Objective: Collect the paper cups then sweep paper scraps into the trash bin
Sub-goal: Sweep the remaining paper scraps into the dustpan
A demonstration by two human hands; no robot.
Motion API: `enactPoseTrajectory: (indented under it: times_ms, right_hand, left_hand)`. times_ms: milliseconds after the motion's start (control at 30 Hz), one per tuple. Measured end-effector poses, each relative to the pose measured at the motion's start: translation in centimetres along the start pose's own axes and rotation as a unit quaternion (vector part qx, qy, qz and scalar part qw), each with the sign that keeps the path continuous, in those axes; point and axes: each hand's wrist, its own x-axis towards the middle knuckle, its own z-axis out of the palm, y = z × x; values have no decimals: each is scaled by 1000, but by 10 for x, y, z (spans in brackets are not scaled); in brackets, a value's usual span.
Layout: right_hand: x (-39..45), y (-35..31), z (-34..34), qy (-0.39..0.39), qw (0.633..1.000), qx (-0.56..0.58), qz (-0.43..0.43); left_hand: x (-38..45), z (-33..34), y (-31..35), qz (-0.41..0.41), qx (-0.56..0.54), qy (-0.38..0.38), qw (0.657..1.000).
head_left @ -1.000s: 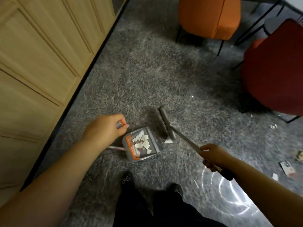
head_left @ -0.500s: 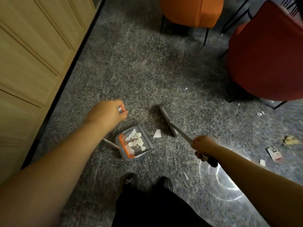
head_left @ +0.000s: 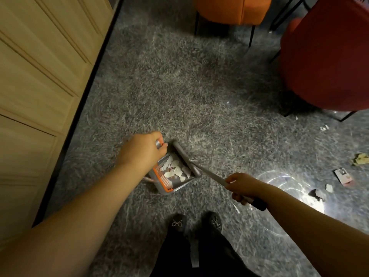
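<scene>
- Your left hand (head_left: 142,151) is curled round the top of the dustpan's upright silver handle (head_left: 159,144), fingers wrapped tight on it.
- Your right hand (head_left: 242,185) grips the broom handle (head_left: 209,173), which runs up and to the left from your fist, its dark end sticking out behind your palm.
- The grey dustpan (head_left: 173,173) sits on the speckled grey floor (head_left: 199,86) just ahead of your feet, with an orange comb strip along its rear edge.
- The broom head (head_left: 184,158), a grey bar, lies right against the dustpan's open mouth, touching its front lip.
- White paper scraps (head_left: 173,170) are piled inside the dustpan, between the comb strip and the broom head.
- More litter lies on the floor well off to your right: a small printed card (head_left: 343,176), a crumpled yellowish piece (head_left: 361,158), a few white bits (head_left: 329,187) and a dark fragment (head_left: 315,193).
- A thin white sliver (head_left: 236,208) lies on the floor just below your right hand.
- An orange chair (head_left: 231,9) stands at the top of the view and a red chair (head_left: 327,56) at the upper right.
- Pale wooden cabinet fronts (head_left: 40,76) line your left side.
- Your dark shoes (head_left: 177,223) with small bow trims show at the bottom.
- No trash bin or paper cups appear in this view.
</scene>
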Motion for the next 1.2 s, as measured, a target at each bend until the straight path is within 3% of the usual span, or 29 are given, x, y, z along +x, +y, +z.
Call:
enactPoseTrajectory:
  times_ms: [300, 467, 667, 933, 1200]
  right_hand:
    - [-46, 21, 27, 46, 993, 106, -10]
    - [-59, 46, 43, 107, 978, 178, 5]
    - [-80, 89, 63, 169, 945, 278, 32]
    - [-121, 169, 83, 246, 891, 375, 75]
    - [-134, 242, 87, 283, 853, 421, 121]
  left_hand:
    - [-1, -13, -27, 24, -38, -30, 999]
    - [0, -27, -31, 120, -14, -90, 989]
    - [4, -40, 16, 232, 34, -196, 952]
    - [-5, -11, 86, 337, 97, -207, 913]
    - [-51, 36, 150, 385, 114, -200, 894]
